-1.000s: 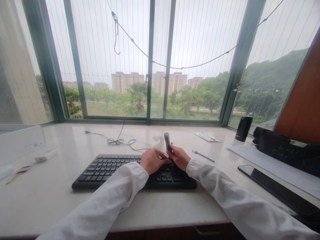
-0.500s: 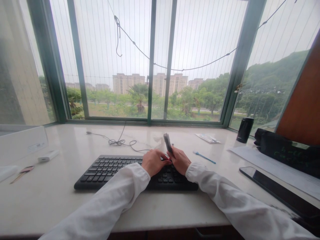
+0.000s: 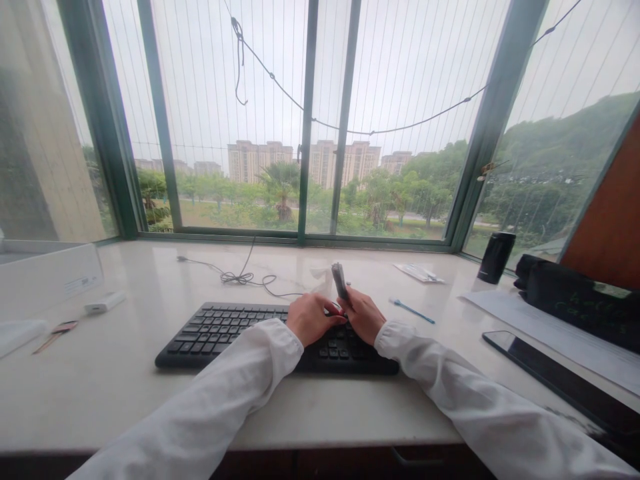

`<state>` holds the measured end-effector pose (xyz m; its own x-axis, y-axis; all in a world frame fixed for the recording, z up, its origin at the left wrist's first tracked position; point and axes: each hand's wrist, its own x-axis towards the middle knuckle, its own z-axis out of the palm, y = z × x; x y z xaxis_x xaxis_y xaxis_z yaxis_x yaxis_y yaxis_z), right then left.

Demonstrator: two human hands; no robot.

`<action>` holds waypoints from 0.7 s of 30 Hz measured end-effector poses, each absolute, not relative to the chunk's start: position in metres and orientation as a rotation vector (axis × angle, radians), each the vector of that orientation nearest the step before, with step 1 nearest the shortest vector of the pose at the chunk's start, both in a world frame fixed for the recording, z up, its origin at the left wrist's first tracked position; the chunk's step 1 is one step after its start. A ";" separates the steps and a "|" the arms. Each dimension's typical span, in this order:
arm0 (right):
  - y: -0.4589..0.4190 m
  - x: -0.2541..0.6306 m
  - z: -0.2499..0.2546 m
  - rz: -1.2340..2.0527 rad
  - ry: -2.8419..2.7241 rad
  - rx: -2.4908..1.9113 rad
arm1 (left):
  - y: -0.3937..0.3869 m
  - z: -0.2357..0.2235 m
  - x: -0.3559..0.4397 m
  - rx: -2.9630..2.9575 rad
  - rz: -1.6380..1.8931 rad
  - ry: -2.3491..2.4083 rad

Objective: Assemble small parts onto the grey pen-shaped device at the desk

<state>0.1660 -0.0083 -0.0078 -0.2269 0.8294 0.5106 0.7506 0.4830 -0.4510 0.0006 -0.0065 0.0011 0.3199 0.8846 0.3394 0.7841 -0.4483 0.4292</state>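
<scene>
A black keyboard (image 3: 215, 337) lies on the white counter. Over its right half my left hand (image 3: 311, 320) is closed, thumb and fingers pressed together against a small red bit; what they pinch is too small to make out. Beside it, touching or nearly so, my right hand (image 3: 365, 315) wraps round a dark narrow stick-shaped object (image 3: 340, 280), whose upper end sticks up and tilts left. Its lower end is hidden by my fingers, so its kind does not show. Both hands hide the keys below them.
Behind the keyboard lie a tangled cable (image 3: 237, 277) and crumpled white tissue (image 3: 320, 273). To the right are a blue stick (image 3: 414, 311), a packet (image 3: 419, 273), a phone (image 3: 530, 367), a black can (image 3: 497, 258) and paper (image 3: 550, 333). A key (image 3: 56, 335) and white adapter (image 3: 105, 303) lie left.
The view has shifted slightly, so the whole scene sits a little differently. Both hands keep nearly the same pose over the keyboard, with the dark object still in my right hand.
</scene>
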 end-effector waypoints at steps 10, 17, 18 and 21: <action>0.002 0.180 0.013 0.370 -1.629 -1.309 | -0.008 0.003 0.000 2.400 0.808 1.515; 0.014 0.202 0.008 0.515 -1.702 -1.359 | -0.007 0.003 0.000 2.409 0.854 1.486; 0.014 0.201 0.006 0.549 -1.666 -1.332 | -0.006 0.003 0.000 2.418 0.862 1.467; 0.012 0.197 0.008 0.770 -1.544 -1.189 | -0.005 0.003 -0.001 2.450 0.910 1.386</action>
<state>0.1974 0.0122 0.0085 -0.0172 0.9456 0.3248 0.3098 0.3140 -0.8975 -0.0012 -0.0046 0.0030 0.3774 0.8254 0.4199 0.7134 -0.5482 0.4366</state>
